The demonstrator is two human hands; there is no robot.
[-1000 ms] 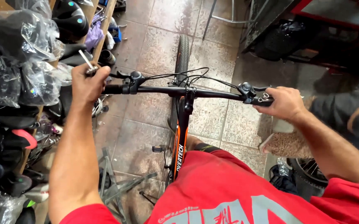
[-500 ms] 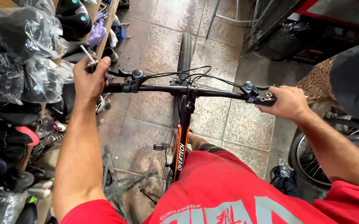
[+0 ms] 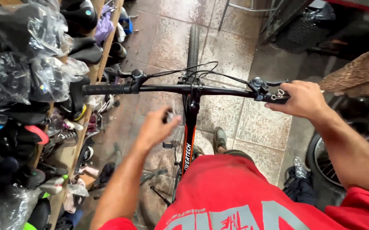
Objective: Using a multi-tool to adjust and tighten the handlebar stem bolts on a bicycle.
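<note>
Head view, looking straight down over a bicycle: the handlebar (image 3: 184, 89) runs across the middle of the picture, front tyre (image 3: 193, 44) pointing to twelve o'clock over wet stone tiles (image 3: 235, 47). The right hand (image 3: 301, 99) is wrapped tight around the right grip at three o'clock, fingers closed over the bar just beside the shifter (image 3: 257, 84) and brake lever. The left hand (image 3: 155, 127) is off the bar, hanging in the air below it at about seven o'clock from the stem, blurred, fingers curled around something small; what it is cannot be told. The left grip (image 3: 103, 89) sits bare at nine o'clock, well apart from that hand. The orange and black frame tube (image 3: 188, 145) drops toward six o'clock, into a red shirt (image 3: 235, 196). Along the nine o'clock edge, a wooden shelf (image 3: 78, 149) packed with saddles in clear plastic bags (image 3: 44, 76). At four o'clock, part of another wheel (image 3: 320, 157).
</note>
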